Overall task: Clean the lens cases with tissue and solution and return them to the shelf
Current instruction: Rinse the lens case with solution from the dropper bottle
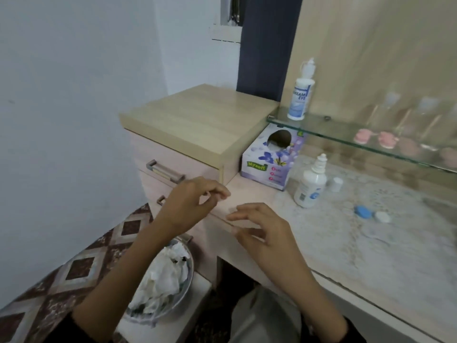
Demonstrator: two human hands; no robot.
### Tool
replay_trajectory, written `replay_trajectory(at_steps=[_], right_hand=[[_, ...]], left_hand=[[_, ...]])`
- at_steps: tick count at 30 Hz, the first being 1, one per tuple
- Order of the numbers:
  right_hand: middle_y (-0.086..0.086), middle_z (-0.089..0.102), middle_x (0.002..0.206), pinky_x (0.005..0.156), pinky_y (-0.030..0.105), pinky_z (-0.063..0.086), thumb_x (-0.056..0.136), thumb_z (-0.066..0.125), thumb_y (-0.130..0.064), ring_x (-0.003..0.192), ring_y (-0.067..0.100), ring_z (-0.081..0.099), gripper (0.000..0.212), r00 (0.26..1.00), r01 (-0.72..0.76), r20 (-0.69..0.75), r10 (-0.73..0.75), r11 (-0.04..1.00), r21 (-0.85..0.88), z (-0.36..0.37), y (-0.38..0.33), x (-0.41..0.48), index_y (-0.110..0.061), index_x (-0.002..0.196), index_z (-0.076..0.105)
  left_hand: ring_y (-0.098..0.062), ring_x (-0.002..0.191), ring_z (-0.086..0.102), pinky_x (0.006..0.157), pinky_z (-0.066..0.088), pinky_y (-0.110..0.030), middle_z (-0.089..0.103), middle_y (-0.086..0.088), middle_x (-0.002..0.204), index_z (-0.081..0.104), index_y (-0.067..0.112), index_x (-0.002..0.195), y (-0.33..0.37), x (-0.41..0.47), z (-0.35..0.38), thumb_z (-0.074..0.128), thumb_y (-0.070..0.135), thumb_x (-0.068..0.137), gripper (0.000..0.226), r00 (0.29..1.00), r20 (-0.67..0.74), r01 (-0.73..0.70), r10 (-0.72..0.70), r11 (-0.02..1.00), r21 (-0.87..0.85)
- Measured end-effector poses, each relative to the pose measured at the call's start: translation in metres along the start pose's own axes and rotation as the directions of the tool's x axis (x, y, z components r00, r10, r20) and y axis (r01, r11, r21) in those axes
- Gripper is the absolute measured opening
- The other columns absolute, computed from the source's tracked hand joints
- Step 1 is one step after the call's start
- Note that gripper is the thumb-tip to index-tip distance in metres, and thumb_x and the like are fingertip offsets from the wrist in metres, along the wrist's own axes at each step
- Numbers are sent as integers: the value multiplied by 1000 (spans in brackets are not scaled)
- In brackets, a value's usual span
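Both hands are held over the near tabletop edge. Left hand: grip released, fingers loosely curled, nothing held. Right hand: the same. A blue lens case is seen on the tabletop at right, with a white cap just beside it. A solution bottle is stood near the tissue box. Pink cases are set on the glass shelf. Crumpled tissues are heaped in a bowl, near left.
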State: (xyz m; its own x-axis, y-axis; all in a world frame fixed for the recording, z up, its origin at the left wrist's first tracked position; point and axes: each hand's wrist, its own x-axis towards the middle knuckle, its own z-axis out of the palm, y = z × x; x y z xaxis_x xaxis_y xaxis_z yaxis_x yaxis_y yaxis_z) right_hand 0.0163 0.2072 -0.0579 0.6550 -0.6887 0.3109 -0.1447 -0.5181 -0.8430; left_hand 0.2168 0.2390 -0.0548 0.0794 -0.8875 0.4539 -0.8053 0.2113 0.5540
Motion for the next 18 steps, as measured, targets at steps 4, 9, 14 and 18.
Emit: replay_trajectory(at_steps=[4,9,14,18], right_hand=[[-8,63,107,80,17,51,86,68,-2,105,3,59,35,990,-28,-137,27,1000,-4,-62,12,-20,-36,92,72],[-9,65,107,81,19,51,84,68,-1,104,3,60,30,951,-121,-294,98,991,-62,-121,36,-49,-28,94,73],[-14,64,104,72,19,48,79,69,5,92,2,59,39,868,-225,-481,123,961,-160,-162,64,-72,-31,95,70],[-14,60,106,68,9,36,76,75,-3,88,2,53,44,839,-305,-528,133,918,-255,-182,79,-79,-35,105,65]], left_hand=[[0,85,61,74,51,-25,70,16,91,73,25,95,46,33,38,53,22,83,23,998,25,-55,57,995,-78],[-1,87,62,72,48,-14,71,11,94,72,22,98,96,58,88,55,14,85,23,976,157,-117,152,970,-213],[1,91,57,81,49,-24,66,14,100,67,28,106,121,68,140,61,20,88,21,966,237,-78,101,991,-105],[0,97,48,81,40,-18,60,14,111,60,26,118,133,68,168,61,36,88,31,964,245,-94,106,994,-59]])
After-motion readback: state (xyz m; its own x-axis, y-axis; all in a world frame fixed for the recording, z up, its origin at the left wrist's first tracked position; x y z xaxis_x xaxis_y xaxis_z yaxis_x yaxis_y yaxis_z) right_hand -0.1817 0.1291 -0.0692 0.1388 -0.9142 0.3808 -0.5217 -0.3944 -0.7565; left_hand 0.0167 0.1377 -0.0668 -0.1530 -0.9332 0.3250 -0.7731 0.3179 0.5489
